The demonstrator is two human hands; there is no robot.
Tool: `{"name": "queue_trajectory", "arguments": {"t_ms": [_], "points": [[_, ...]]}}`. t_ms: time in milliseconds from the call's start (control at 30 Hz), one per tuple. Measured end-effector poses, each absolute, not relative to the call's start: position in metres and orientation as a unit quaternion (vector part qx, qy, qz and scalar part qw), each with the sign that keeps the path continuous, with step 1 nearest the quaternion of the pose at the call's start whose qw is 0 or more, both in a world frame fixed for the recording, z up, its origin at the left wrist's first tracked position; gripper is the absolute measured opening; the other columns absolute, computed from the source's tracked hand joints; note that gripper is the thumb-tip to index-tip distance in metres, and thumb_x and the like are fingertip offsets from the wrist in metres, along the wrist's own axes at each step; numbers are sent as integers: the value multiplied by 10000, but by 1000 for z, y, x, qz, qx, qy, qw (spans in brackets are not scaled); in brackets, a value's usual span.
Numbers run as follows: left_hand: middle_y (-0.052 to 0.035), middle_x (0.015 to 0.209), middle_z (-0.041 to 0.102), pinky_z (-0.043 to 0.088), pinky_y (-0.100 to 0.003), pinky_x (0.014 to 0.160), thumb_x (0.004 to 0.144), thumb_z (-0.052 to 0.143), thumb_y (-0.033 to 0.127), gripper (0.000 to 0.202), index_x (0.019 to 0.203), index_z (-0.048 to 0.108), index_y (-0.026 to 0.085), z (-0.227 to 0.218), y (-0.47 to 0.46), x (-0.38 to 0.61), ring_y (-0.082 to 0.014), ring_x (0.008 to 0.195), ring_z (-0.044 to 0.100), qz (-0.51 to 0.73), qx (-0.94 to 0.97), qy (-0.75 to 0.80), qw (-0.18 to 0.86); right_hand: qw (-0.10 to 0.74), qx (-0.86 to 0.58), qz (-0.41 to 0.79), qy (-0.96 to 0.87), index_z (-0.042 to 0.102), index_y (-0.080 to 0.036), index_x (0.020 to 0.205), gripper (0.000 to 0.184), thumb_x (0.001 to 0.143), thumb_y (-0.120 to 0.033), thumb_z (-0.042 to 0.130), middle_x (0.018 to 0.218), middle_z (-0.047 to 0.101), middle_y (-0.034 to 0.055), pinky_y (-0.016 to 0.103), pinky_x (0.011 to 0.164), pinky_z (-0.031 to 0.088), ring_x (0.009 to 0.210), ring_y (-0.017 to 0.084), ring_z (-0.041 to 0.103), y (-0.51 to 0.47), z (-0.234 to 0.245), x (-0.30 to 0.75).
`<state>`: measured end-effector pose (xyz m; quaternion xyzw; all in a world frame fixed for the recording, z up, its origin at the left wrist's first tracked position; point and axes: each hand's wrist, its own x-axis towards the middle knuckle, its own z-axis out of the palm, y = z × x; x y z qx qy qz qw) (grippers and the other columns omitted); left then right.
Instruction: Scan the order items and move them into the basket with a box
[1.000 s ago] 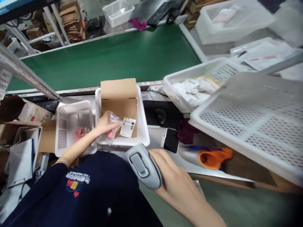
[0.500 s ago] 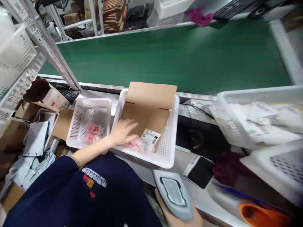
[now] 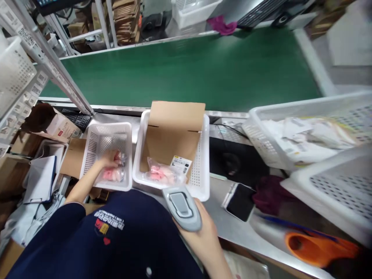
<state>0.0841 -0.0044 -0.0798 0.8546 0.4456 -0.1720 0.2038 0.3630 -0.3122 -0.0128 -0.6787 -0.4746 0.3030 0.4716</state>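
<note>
My left hand [image 3: 108, 158] reaches into the left white basket [image 3: 86, 155], its fingers closed on a small clear plastic bag with something pink in it [image 3: 118, 158]. Another pink bagged item [image 3: 112, 175] lies just below that hand. In my right hand [image 3: 200, 224] is a grey handheld scanner [image 3: 180, 205], held over the front edge of the larger white basket [image 3: 205, 155]. That basket contains a brown cardboard sheet [image 3: 168, 141], a clear bag of pink items [image 3: 159, 172] and a printed white label [image 3: 182, 164].
A green conveyor belt [image 3: 186, 73] runs behind the metal bench. On the right stand a white basket of packets [image 3: 261, 135], a phone [image 3: 240, 201], a maroon cloth [image 3: 269, 193] and an orange-handled tool [image 3: 308, 246]. A metal post [image 3: 62, 79] rises at left.
My left hand has moved left from the larger basket into the left basket and closed on a bag. My right hand has raised the scanner towards the larger basket.
</note>
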Motion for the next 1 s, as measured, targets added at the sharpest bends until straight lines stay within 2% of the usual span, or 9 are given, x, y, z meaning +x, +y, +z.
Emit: {"name": "queue_trajectory", "arguments": {"t_ms": [67,133,267,367,433,533,667,833,1000], "points": [[-159,1332,679,538,-456,1078,723,784,215,679,1368,578,153,-69,-6,81,-324,1206,666,-104,872,433,202,455,-664,322,-498,636,-219,1187,306,886,-274,638,1025,696,82,368,758,622,879,277,729,-298,-1,358],[-157,1392,636,531,-483,1101,694,794,231,767,1410,526,176,-57,-9,77,-330,1259,638,-11,892,399,213,436,-643,351,-523,624,-204,1219,353,869,-241,607,1085,690,106,393,821,623,970,294,734,-284,9,353],[-146,1349,635,553,-544,1063,668,822,292,815,1413,504,203,-41,-18,83,-360,1234,648,143,917,284,242,408,-607,385,-564,618,-189,1140,304,847,-237,553,1103,677,134,411,825,613,1012,303,721,-259,24,346],[-159,1345,634,564,-547,1049,739,818,363,784,1433,490,198,-37,-23,95,-362,1243,649,200,924,225,234,391,-604,385,-578,601,-197,1085,266,833,-240,527,1091,688,147,411,767,600,946,306,720,-252,30,345],[-172,1329,638,577,-550,1028,786,806,395,752,1435,488,188,-36,-26,102,-365,1239,654,237,927,189,222,399,-605,377,-577,594,-196,1108,289,831,-239,526,1097,692,148,414,785,598,966,309,718,-253,34,346],[-179,1321,645,592,-550,1011,803,808,418,746,1438,485,196,-36,-29,110,-365,1235,664,265,927,159,211,419,-604,371,-568,585,-201,1133,286,854,-248,541,1123,693,137,399,836,593,1029,303,713,-259,41,348],[-178,1347,652,578,-553,1064,825,801,424,724,1440,478,222,-35,-34,118,-359,1273,667,277,923,153,217,434,-600,383,-552,577,-216,1074,230,845,-223,553,1050,682,90,344,800,579,994,271,717,-267,50,349],[-170,1362,646,556,-574,1106,837,801,460,741,1455,458,235,-39,-36,124,-357,1290,662,293,924,139,200,457,-596,378,-541,605,-191,1228,400,829,-207,594,1076,694,88,335,825,580,975,257,718,-277,51,351],[-174,1329,649,522,-603,1143,804,778,570,716,1365,498,224,-47,-37,121,-371,1274,664,265,916,197,227,463,-594,393,-528,618,-195,1251,403,849,-196,597,1078,696,64,296,809,571,932,218,710,-284,49,352]]}}
